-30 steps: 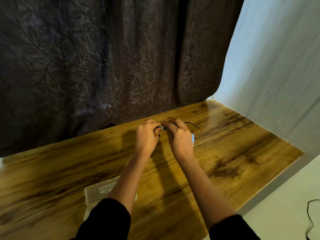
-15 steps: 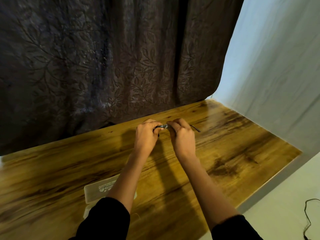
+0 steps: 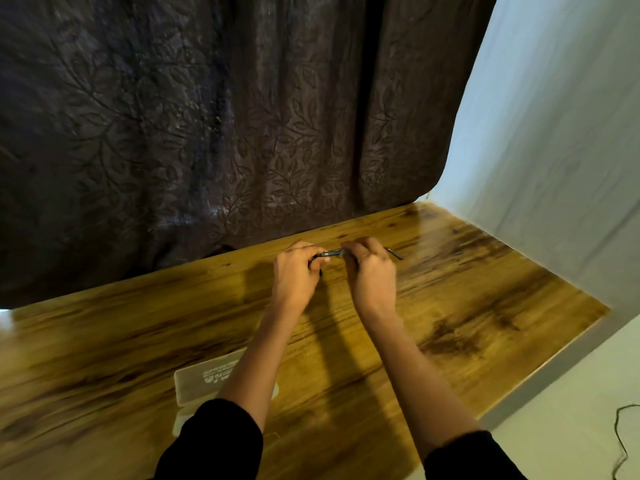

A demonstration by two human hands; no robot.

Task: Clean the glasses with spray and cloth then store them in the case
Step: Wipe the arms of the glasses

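Both hands, left hand (image 3: 296, 271) and right hand (image 3: 372, 271), pinch the dark glasses (image 3: 334, 252) above the wooden table (image 3: 485, 306).

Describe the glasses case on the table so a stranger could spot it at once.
Start at the wooden table in front of the dark leaf-patterned curtain. On its near side, partly under the left forearm, lies the case. It is the only pale, flat rectangle there, with dark lettering, unlike the thin dark glasses held farther back.
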